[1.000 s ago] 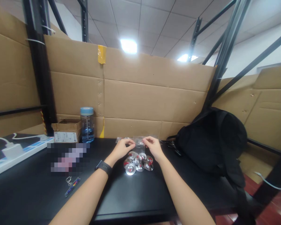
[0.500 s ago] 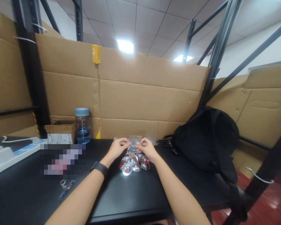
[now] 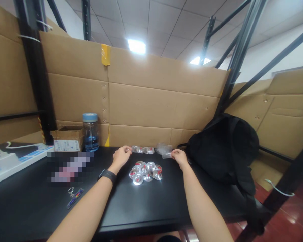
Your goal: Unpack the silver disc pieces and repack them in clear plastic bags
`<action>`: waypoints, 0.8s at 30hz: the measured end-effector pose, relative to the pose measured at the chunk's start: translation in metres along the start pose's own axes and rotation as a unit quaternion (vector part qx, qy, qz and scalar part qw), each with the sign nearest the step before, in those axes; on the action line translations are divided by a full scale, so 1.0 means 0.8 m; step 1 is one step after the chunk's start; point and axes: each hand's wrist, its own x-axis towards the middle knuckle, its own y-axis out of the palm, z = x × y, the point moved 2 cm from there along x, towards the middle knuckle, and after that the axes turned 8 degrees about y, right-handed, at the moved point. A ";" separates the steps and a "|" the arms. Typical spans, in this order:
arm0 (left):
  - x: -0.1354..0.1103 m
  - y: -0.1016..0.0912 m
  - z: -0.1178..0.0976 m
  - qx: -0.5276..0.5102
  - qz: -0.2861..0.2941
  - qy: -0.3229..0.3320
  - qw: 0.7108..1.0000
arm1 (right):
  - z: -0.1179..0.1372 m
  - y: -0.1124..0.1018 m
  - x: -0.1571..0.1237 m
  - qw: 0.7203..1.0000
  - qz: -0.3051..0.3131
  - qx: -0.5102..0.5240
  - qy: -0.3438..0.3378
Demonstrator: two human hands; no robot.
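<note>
A pile of several shiny round metal discs with red marks [image 3: 145, 171] lies on the black table [image 3: 141, 208]. Behind it, near the cardboard wall, lie bagged discs [image 3: 142, 150] and a few small clear plastic bags [image 3: 164, 149]. My left hand [image 3: 121, 156], with a black watch on its wrist, has curled fingers at the left end of the bagged discs. My right hand [image 3: 179, 157] pinches a clear bag at the right of the row.
A blue-lidded water bottle [image 3: 91, 131] and a small cardboard box [image 3: 67, 138] stand at the back left. A white power strip [image 3: 12, 160] lies far left, and a keychain [image 3: 74, 196] lies near my left forearm. A black backpack [image 3: 227, 151] fills the right side.
My hands were together over the pile, holding one bag between them. They have moved apart: the left went to the bagged discs at the back, the right to the clear bags.
</note>
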 end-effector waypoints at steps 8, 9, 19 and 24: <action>0.001 -0.010 0.018 0.173 -0.009 -0.023 0.985 | -0.017 0.013 0.022 0.994 -0.042 -0.087 -0.046; 0.001 -0.009 0.021 0.184 -0.004 -0.019 0.983 | -0.017 0.015 0.023 0.994 -0.047 -0.091 -0.050; 0.000 0.018 0.025 0.219 0.090 0.086 0.968 | -0.017 0.017 0.019 0.979 -0.090 -0.166 -0.072; -0.002 0.034 0.025 0.231 0.135 0.130 0.955 | -0.009 0.025 0.021 0.958 -0.073 -0.265 -0.087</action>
